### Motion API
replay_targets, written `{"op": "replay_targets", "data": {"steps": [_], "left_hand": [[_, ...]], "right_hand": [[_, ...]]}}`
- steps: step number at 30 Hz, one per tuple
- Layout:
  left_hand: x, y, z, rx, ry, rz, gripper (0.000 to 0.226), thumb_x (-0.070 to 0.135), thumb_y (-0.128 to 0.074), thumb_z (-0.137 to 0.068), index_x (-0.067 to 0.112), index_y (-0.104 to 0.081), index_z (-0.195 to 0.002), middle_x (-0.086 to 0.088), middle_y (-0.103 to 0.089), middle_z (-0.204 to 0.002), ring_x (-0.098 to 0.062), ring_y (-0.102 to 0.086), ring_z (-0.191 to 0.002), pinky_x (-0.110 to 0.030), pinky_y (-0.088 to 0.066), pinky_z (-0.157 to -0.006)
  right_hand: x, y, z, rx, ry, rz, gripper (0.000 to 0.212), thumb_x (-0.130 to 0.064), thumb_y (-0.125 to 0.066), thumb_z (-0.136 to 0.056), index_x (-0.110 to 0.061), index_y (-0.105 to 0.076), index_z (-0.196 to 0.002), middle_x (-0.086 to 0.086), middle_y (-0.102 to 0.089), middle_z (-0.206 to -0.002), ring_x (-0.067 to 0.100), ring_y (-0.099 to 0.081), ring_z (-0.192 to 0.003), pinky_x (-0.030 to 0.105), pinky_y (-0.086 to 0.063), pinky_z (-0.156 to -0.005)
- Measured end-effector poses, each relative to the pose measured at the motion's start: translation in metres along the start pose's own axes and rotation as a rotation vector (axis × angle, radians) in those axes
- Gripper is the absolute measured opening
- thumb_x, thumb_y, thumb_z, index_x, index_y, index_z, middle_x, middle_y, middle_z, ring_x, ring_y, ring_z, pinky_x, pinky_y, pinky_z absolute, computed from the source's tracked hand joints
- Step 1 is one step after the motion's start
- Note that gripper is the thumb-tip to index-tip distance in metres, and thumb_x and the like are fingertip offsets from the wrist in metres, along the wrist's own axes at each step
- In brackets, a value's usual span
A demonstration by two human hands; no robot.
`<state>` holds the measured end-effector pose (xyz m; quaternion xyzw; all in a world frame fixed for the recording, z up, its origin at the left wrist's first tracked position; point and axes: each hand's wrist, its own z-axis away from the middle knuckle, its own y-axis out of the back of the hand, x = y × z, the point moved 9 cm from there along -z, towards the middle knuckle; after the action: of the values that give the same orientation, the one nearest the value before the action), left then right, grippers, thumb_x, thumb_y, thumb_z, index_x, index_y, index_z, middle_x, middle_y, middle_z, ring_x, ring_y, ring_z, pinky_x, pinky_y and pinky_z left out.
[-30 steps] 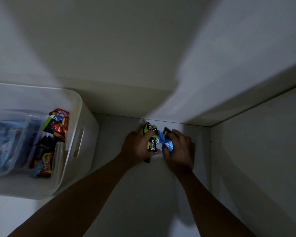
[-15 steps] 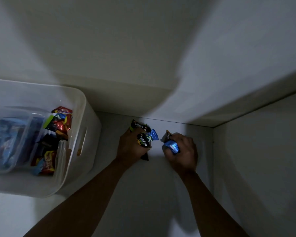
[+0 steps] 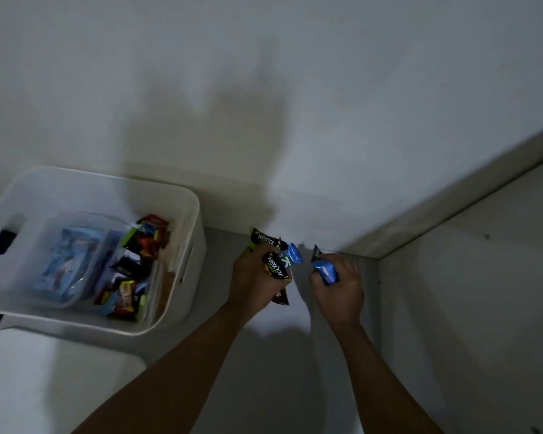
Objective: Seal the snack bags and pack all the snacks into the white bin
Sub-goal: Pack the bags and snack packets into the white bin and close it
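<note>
My left hand (image 3: 253, 281) grips a bunch of small snack packets (image 3: 273, 256), black-and-green ones and a blue one, above the shelf near the back wall. My right hand (image 3: 339, 288) is closed on a blue snack packet (image 3: 325, 270), with a dark packet edge sticking up behind it. The two hands are a little apart. The white bin (image 3: 187, 233) stands to the left of my left hand. Inside it lie several colourful snack packets (image 3: 132, 277) and a clear tub with blue bags (image 3: 66, 261).
A white rounded lid or second container (image 3: 44, 380) sits at the lower left, in front of the bin. The back wall (image 3: 264, 120) and a side panel (image 3: 470, 308) close in the grey shelf (image 3: 279, 371) at the right corner.
My hands have pulled apart, each keeping its own packets. The view has shifted so the bin shows more fully at the left.
</note>
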<state>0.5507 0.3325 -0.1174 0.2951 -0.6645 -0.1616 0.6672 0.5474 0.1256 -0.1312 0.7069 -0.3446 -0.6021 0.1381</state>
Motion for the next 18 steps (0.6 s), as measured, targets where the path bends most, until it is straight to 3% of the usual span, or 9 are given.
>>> {"op": "replay_targets", "data": {"steps": [3,6,10,14,16,18], "left_hand": [[0.029,0.033,0.003,0.059,-0.031,0.087,0.036,0.015,-0.086,-0.06,0.026,-0.06,-0.083,0.016,-0.059,-0.076,0.002,-0.057,-0.068,-0.001,-0.039,-0.061],[0.05,0.071,0.005,0.148,-0.029,0.155,0.04,0.016,-0.088,-0.063,0.029,-0.056,-0.084,0.019,-0.06,-0.071,0.003,-0.06,-0.066,-0.002,-0.041,-0.059],[0.075,0.133,0.013,0.311,-0.108,0.172,0.035,0.017,-0.089,-0.061,0.019,-0.062,-0.084,0.021,-0.057,-0.069,0.02,-0.057,-0.066,0.003,-0.038,-0.059],[0.04,0.202,0.009,0.422,-0.155,0.274,0.034,0.012,-0.087,-0.064,0.019,-0.059,-0.08,0.015,-0.063,-0.07,0.012,-0.063,-0.066,-0.002,-0.043,-0.061],[0.027,0.232,0.008,0.485,-0.127,0.298,0.03,0.012,-0.088,-0.064,0.011,-0.063,-0.081,0.007,-0.068,-0.072,0.009,-0.064,-0.066,-0.003,-0.045,-0.063],[0.004,0.261,0.005,0.535,-0.054,0.289,0.029,0.016,-0.088,-0.063,0.009,-0.067,-0.082,0.007,-0.069,-0.072,0.008,-0.063,-0.063,-0.001,-0.042,-0.062]], "right_hand": [[-0.035,0.024,-0.011,0.06,0.032,-0.06,0.025,-0.008,-0.069,-0.07,-0.016,-0.074,-0.094,-0.01,-0.067,-0.093,0.018,-0.06,-0.09,0.024,-0.047,-0.079],[-0.08,0.042,-0.022,0.1,0.091,-0.142,0.031,0.002,-0.072,-0.07,-0.02,-0.073,-0.093,-0.015,-0.063,-0.091,0.019,-0.059,-0.086,0.028,-0.048,-0.077],[-0.147,0.046,-0.025,0.115,0.174,-0.245,0.037,-0.001,-0.069,-0.072,-0.028,-0.07,-0.096,-0.018,-0.063,-0.093,0.019,-0.059,-0.087,0.035,-0.052,-0.076],[-0.206,-0.003,-0.018,0.056,0.181,-0.361,0.033,-0.011,-0.068,-0.074,-0.036,-0.068,-0.097,-0.029,-0.062,-0.094,0.021,-0.062,-0.086,0.043,-0.055,-0.075],[-0.229,-0.015,-0.016,0.028,0.122,-0.45,0.029,-0.016,-0.068,-0.077,-0.04,-0.069,-0.094,-0.022,-0.064,-0.096,0.021,-0.063,-0.081,0.043,-0.058,-0.065],[-0.249,-0.033,-0.011,-0.015,0.023,-0.545,0.02,-0.013,-0.07,-0.083,-0.028,-0.073,-0.096,-0.002,-0.065,-0.09,0.017,-0.06,-0.066,0.038,-0.055,-0.05]]}}
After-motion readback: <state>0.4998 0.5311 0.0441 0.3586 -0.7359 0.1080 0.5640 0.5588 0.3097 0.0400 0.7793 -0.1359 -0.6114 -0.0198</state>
